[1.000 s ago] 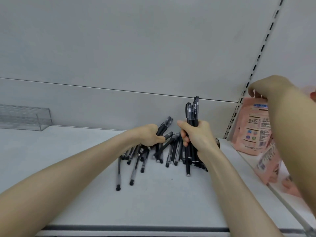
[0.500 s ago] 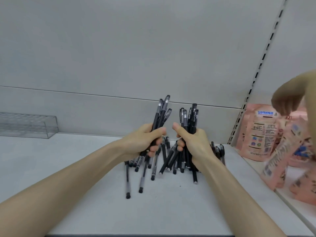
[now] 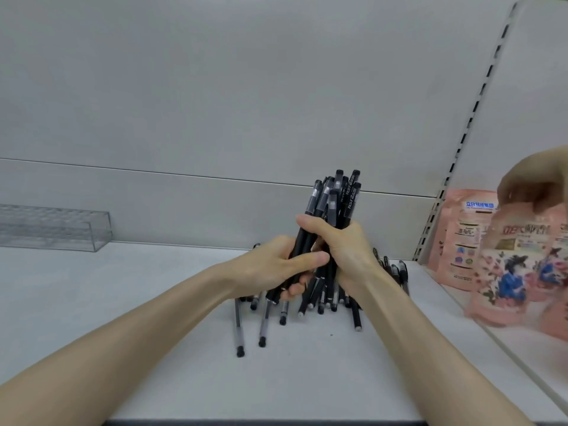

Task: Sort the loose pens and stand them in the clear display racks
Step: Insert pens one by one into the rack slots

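A bundle of black pens (image 3: pixel 336 198) stands upright above the white shelf (image 3: pixel 153 302). My right hand (image 3: pixel 344 250) grips it around the middle, caps up. Pressed against it from the left, my left hand (image 3: pixel 276 269) holds the lower part of the same bundle, thumb across the barrels. Several loose pens (image 3: pixel 262 321) lie on the shelf under and in front of both hands, and a few more loose pens (image 3: pixel 396 272) lie behind my right wrist. A clear display rack (image 3: pixel 55 229) stands at the far left against the back wall.
Pink printed pouches (image 3: pixel 461 238) stand in the neighbouring bay on the right. Another person's hand (image 3: pixel 538 179) holds a blurred pink pouch (image 3: pixel 522 265) there. A slotted upright (image 3: pixel 445 186) divides the bays. The shelf's front edge (image 3: pixel 276 422) runs along the bottom.
My left hand lifted its pens from the pile and brought them against the right hand's bunch, so the two bunches are now one bundle. The other person's hand picked up a pouch.
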Demonstrator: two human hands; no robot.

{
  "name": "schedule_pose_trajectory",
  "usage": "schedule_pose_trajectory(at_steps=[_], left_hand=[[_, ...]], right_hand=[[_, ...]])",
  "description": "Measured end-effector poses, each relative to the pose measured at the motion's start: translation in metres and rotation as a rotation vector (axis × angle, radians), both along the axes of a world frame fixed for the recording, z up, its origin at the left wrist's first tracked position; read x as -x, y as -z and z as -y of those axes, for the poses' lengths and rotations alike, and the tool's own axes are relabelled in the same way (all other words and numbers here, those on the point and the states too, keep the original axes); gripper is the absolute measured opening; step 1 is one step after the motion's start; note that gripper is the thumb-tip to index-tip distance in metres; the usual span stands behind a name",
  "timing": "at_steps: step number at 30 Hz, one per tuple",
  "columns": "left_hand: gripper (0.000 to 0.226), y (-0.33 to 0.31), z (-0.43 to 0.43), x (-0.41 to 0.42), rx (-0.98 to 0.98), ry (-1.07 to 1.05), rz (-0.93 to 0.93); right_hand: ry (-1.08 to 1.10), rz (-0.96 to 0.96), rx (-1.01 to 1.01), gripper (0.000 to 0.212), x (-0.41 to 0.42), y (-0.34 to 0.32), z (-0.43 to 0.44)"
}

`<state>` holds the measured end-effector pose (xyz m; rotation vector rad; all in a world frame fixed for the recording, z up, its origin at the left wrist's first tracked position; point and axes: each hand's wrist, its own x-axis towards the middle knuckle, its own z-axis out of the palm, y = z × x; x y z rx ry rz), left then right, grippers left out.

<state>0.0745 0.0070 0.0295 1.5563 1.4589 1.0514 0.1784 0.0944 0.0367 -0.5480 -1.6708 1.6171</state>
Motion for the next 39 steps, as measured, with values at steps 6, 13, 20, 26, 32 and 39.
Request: schedule_pose_trajectory(at_steps=[6,13,20,26,32,39], left_hand=[[0.027,-0.011,0.015,0.015,0.140,0.018,-0.208],[0.051,-0.019,0.033,0.033,-0.131,-0.169,-0.074],[0.040,-0.035,0.023,-0.010,-0.333,-0.191,0.045],[0.036,-0.017,0.024,-0.022,-0.352,-0.158,0.055],[0.029,-0.020,0.033,-0.023,-0.404,-0.152,0.088],[0.018,-0.046,0.069,0.026,-0.464,-0.270,0.202]], right_hand=[[0.128,0.017,-0.068,0.028,0.008,0.004,0.004],[-0.016,0.119,-0.220,0.033,-0.012,0.013,0.023],[-0.281,-0.016,-0.196,0.012,-0.027,0.010,0.041],[-0.286,0.128,-0.245,0.011,-0.033,0.036,0.044],[-0.327,0.162,-0.272,0.005,-0.030,0.032,0.052],[-0.396,-0.016,-0.174,0.022,0.019,0.020,0.088]])
